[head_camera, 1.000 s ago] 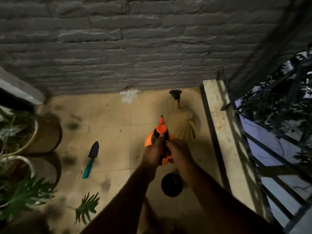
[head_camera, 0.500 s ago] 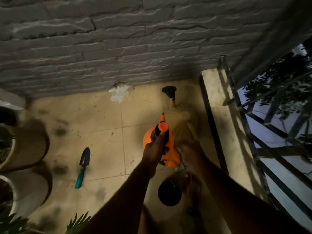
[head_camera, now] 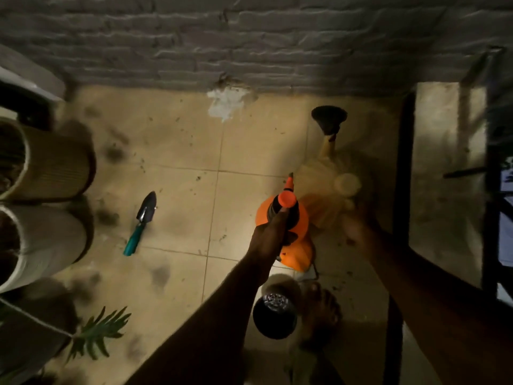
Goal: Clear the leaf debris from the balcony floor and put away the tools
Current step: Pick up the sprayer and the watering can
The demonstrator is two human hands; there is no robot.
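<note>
My left hand (head_camera: 270, 234) is shut on the black handle of an orange pump sprayer (head_camera: 295, 243), held just above the tiled floor (head_camera: 180, 151). My right hand (head_camera: 358, 230) is blurred, off the sprayer, beside a beige watering can (head_camera: 330, 187) with a black rose head (head_camera: 329, 118). Whether it grips the can is unclear. A small trowel (head_camera: 141, 223) with a teal handle lies on the floor to the left. Dark specks of debris dot the tiles.
Two tall planters (head_camera: 52, 168) (head_camera: 47, 243) stand at the left, with a green leaf (head_camera: 97, 333) below them. A grey brick wall (head_camera: 249, 43) closes the far side. A stone ledge (head_camera: 441, 190) and metal railing (head_camera: 491, 190) run along the right. A black round object (head_camera: 274, 315) sits by my foot (head_camera: 323, 309).
My right hand let go of the sprayer and moved right toward the watering can. My left hand kept hold of the sprayer. The view shifted right and down.
</note>
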